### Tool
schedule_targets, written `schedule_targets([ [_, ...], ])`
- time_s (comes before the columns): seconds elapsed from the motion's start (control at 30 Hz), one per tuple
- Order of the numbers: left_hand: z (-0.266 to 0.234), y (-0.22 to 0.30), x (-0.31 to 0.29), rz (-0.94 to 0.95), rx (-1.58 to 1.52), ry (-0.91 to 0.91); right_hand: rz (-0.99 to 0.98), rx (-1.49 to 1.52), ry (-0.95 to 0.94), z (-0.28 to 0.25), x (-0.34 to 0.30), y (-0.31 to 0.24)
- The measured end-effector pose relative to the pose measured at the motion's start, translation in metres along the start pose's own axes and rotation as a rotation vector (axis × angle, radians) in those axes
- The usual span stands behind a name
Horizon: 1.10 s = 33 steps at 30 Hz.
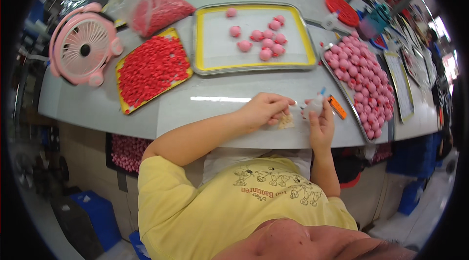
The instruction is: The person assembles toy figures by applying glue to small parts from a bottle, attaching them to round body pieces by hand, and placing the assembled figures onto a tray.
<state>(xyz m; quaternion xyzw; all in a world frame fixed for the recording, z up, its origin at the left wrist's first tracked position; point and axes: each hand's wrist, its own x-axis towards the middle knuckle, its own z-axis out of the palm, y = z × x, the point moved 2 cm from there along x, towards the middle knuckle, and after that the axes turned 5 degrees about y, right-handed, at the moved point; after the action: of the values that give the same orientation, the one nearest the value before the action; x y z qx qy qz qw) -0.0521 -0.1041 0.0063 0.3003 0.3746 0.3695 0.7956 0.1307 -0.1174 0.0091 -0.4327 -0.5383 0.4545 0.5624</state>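
Both hands sit close together at the near edge of the grey table [220, 96]. From my remote view, the left hand [264, 108] has its fingers curled tight, tips pinched toward a small whitish piece [287, 121] lying on the table beneath them. The right hand [320, 123] wraps narrowly round a small pale bottle [315, 105] (blue-tipped, as far as I can tell), held upright. Just right of it lies an orange cutter [337, 107]. Beyond stand a yellow-rimmed tray [254, 67] with pink balls [266, 40], a tray of red pieces [152, 68], and a metal tray of pink pieces [364, 79].
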Motion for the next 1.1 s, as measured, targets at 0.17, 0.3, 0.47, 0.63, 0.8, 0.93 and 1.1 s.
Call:
schedule_targets([
  [0.17, 0.001, 0.007, 0.031, 0.036, -0.001, 0.068, 0.045, 0.050, -0.006, -0.026, 0.025, 0.022],
  [0.3, 0.010, 0.005, 0.051, 0.074, -0.110, 0.101, 0.161, 0.107, 0.008, -0.048, 0.038, 0.031],
  [0.47, 0.015, 0.011, 0.062, 0.093, -0.084, 0.166, 0.151, 0.145, 0.014, -0.057, 0.048, 0.037],
  [0.63, 0.013, 0.006, 0.076, 0.106, -0.183, 0.228, 0.164, 0.228, -0.073, -0.066, 0.054, 0.041],
  [0.8, 0.022, 0.002, 0.079, 0.198, 0.175, 0.243, 0.153, 0.143, 0.007, -0.075, 0.053, 0.045],
  [0.93, 0.020, -0.002, 0.085, 0.245, 0.334, 0.205, 0.033, 0.074, 0.072, -0.082, 0.054, 0.047],
  [1.1, 0.021, -0.002, 0.091, 0.277, 0.273, 0.169, -0.006, 0.066, 0.094, -0.083, 0.056, 0.050],
])
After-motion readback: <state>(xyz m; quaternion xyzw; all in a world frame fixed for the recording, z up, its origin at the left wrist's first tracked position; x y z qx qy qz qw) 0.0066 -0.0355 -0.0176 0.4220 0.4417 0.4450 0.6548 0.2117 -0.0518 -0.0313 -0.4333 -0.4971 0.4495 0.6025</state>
